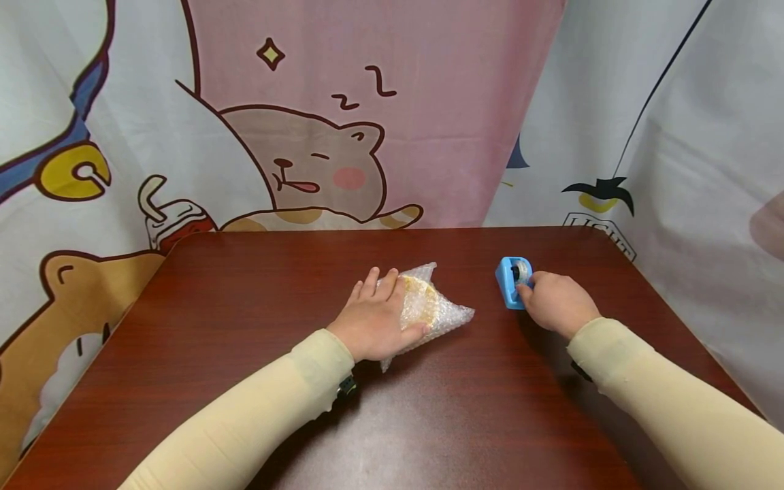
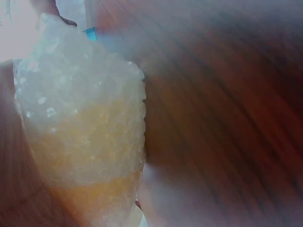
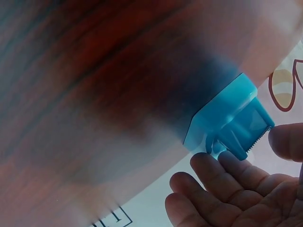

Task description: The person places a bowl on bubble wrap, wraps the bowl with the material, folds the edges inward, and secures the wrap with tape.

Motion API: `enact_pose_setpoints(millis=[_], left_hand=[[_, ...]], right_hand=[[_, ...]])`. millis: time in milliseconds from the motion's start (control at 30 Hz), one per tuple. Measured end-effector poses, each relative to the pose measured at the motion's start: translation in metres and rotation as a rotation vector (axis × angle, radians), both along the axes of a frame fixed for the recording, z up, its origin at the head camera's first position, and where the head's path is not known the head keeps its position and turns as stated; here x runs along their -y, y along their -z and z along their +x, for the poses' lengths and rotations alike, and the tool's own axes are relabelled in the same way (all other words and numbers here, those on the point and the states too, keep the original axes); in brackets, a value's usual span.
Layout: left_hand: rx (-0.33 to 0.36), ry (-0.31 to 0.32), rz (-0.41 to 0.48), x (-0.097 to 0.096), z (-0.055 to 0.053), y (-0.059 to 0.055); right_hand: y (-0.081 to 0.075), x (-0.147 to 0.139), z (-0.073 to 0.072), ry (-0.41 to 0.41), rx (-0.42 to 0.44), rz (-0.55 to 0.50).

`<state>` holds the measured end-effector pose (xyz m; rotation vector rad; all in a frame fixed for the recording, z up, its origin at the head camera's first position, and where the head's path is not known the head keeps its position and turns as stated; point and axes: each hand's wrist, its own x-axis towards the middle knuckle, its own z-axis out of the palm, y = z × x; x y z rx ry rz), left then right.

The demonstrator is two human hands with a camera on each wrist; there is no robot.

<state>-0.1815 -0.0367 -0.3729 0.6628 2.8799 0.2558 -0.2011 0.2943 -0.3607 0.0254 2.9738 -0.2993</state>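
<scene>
A bubble-wrapped package (image 1: 450, 316) with something yellowish inside lies on the table; its contents cannot be made out. My left hand (image 1: 375, 325) rests on its left part, fingers spread and straight. In the left wrist view the bubble wrap (image 2: 80, 90) fills much of the left side. To the right, my right hand (image 1: 562, 304) holds a small blue tape dispenser (image 1: 507, 282) with a clear roll in it. In the right wrist view the dispenser (image 3: 227, 113) sits between the thumb, at its toothed cutter, and the fingertips (image 3: 203, 163).
The dark red-brown wooden table (image 1: 294, 272) reaches back to a hanging cloth (image 1: 453, 88) printed with cartoon animals. More of the cloth hangs along both sides. At the far right edge, part of a blurred skin-toned shape (image 1: 770, 228) shows.
</scene>
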Motion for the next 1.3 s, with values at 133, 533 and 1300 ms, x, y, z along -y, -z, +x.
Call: enact_pose_setpoints(millis=[133,533,1300], left_hand=[[-0.003,0.001,0.000,-0.0001,-0.0004,0.0010],[-0.015,-0.003,0.006,-0.0008,0.0012,0.0001],[-0.018,-0.004,0.002,-0.0005,0.0002,0.0009]], right_hand=[[-0.0003,-0.0011,-0.0008,0.006,0.010,-0.009],[0.0014,-0.0062,-0.0062,0.057,0.026,-0.083],[-0.0023,-0.0085,-0.0092,0.091,0.109,-0.176]])
